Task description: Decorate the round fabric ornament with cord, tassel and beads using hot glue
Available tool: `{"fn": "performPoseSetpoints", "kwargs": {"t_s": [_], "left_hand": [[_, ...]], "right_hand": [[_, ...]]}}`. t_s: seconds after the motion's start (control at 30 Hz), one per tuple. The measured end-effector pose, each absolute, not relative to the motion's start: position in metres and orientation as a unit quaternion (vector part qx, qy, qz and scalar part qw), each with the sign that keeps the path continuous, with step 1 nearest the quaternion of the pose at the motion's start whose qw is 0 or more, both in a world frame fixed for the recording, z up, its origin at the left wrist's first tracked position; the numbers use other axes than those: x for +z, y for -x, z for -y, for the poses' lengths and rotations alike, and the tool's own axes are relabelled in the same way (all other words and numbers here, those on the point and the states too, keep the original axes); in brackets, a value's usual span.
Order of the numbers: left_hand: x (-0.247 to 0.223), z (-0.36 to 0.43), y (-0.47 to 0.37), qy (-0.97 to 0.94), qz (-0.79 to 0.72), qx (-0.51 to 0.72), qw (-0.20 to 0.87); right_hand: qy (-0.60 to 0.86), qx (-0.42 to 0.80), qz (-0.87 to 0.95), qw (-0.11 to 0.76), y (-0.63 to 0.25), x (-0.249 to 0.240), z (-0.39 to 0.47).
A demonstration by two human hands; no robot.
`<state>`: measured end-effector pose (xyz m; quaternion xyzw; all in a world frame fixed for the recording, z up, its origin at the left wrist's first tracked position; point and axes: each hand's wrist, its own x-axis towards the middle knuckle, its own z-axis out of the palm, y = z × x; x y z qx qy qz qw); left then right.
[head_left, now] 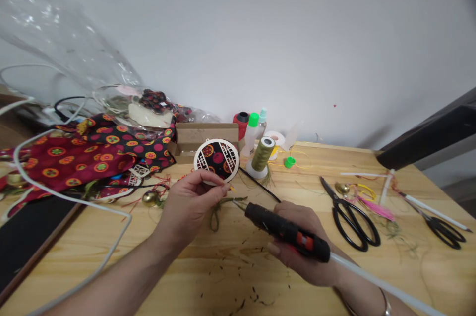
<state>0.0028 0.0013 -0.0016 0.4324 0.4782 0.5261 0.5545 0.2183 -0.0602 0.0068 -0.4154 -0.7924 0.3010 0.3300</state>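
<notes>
Grey-white wall (238, 48) filled upper frame; wooden desk (178, 276) spread below, dark flecks (254, 289) scattered at lower centre. Left fingers (211, 198) pinched a round ornament (213, 159) by its lower edge, mid-frame; right fingers (288, 259) clasped a glue gun (275, 224) nearby.

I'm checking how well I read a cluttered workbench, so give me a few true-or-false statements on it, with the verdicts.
1. The right hand holds a glue gun. True.
2. The left hand is empty. False: the left hand holds a round ornament by its lower edge.
3. The olive thread spool lies on its side. False: the olive thread spool stands upright.
4. A green-capped bottle stands behind that spool. True.
5. The tassel near the scissors is blue. False: the tassel is pink.
6. Black-handled scissors lie to the right of the glue gun. True.
</notes>
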Motion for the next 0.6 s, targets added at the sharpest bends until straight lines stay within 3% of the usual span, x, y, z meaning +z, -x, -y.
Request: {"fn": "performPoseSetpoints", "kwargs": {"t_s": [0.23,0.37,0.47,0.53,0.6], "left_hand": [[-0.006,-0.004,-0.002,-0.437,-0.481,0.527,0.548],[-0.009,-0.005,-0.001,-0.433,-0.483,0.524,0.552],[-0.010,-0.006,-0.001,-0.425,-0.474,0.530,0.561],[-0.011,-0.006,-0.001,-0.425,-0.471,0.531,0.563],[-0.011,-0.006,-0.001,-0.428,-0.472,0.527,0.562]], "right_hand": [[0.256,0.457,0.791,0.316,-0.216,0.011,0.063],[0.250,0.529,0.716,0.381,-0.224,0.017,0.065],[0.363,0.445,0.659,0.485,-0.235,0.024,0.062],[0.501,0.302,0.594,0.552,-0.242,0.027,0.056],[0.645,0.138,0.536,0.527,-0.250,0.025,0.047]]}}
